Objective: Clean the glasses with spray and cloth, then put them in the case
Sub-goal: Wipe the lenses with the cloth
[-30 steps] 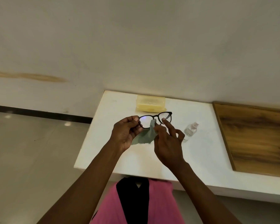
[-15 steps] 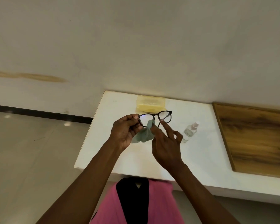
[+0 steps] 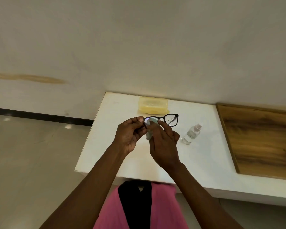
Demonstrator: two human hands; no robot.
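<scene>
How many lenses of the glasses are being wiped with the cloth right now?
1. The cloth covers the lens by the left hand; the other lens is bare, with droplets.

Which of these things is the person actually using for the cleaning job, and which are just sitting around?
Part of the job:
- black-framed glasses, held by the left hand
- pale green cloth, pressed on a lens by the right hand
- clear spray bottle
- yellow translucent case

Just lying about:
- wooden board on the white table
</scene>
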